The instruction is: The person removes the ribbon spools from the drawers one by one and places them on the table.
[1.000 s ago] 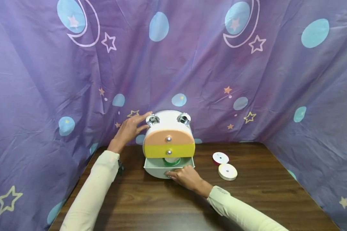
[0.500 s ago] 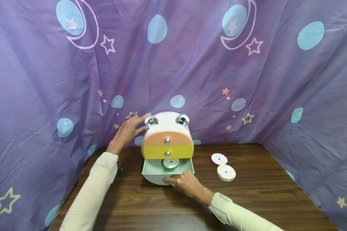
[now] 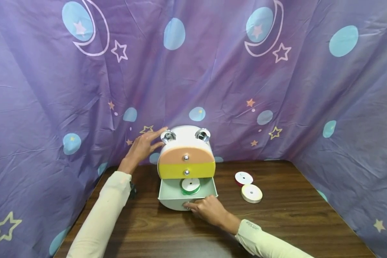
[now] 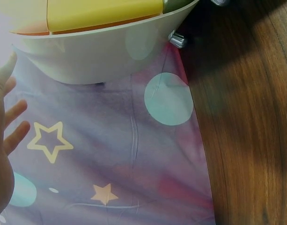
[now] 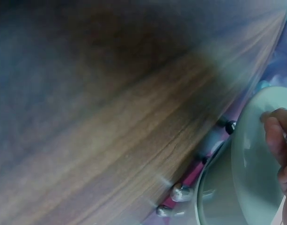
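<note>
A small white cabinet (image 3: 187, 133) with an orange top drawer (image 3: 186, 155) and a yellow middle drawer (image 3: 186, 170) stands at the back of the wooden table (image 3: 287, 222). Its pale green bottom drawer (image 3: 171, 193) is pulled out, and a green ribbon spool (image 3: 190, 186) lies inside. My right hand (image 3: 196, 206) grips the front of the bottom drawer, fingers curled at its knob; the right wrist view shows the fingers (image 5: 277, 140) on the drawer front (image 5: 248, 159). My left hand (image 3: 144, 146) rests with straight fingers on the cabinet's upper left side (image 4: 101, 56).
Two more spools lie on the table right of the cabinet: a red one (image 3: 243, 178) and a cream one (image 3: 252, 193). A purple cloth (image 3: 277, 89) with moons and stars hangs close behind and on both sides.
The bottom drawer has slid out toward me under my right hand, showing more of the green spool. My left hand stays on the cabinet.
</note>
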### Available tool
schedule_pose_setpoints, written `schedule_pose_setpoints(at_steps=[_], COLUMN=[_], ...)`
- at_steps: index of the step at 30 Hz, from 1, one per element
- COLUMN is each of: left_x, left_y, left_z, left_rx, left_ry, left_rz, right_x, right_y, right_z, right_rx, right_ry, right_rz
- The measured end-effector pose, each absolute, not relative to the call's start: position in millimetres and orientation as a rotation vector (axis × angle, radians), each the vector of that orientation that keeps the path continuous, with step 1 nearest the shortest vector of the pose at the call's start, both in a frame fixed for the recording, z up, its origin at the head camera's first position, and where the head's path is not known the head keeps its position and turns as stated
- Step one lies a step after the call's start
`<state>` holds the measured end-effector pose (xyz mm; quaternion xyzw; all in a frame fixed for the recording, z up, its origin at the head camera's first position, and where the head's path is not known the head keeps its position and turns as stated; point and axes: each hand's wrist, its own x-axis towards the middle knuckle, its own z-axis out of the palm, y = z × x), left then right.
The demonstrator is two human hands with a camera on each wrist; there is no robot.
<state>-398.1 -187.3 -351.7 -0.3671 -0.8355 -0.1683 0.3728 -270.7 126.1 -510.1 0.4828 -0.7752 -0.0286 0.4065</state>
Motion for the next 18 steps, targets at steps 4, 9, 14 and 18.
schedule_pose_setpoints(at_steps=[4,9,14,18], left_x=[-397.2,-396.5,-395.8,-396.1], left_y=[-187.6,-187.5,-187.5,-187.5], left_z=[-351.4,-351.4,-350.9,-351.0], left_rx=[-0.939,-0.933,-0.930,-0.927], left_ry=[-2.150,-2.157,-2.164,-2.167], left_rz=[-0.433,-0.434,-0.440,-0.439], right_x=[-268.5,-265.4,-263.1,-262.2], right_y=[126.0,126.3,126.2,125.9], right_z=[-510.1,-511.0,-512.0,-512.2], right_rx=[1.229,1.238,1.234,1.236], right_ry=[-1.958,-1.964,-1.959,-1.961], right_rz=[-0.079,-0.079,-0.087,-0.081])
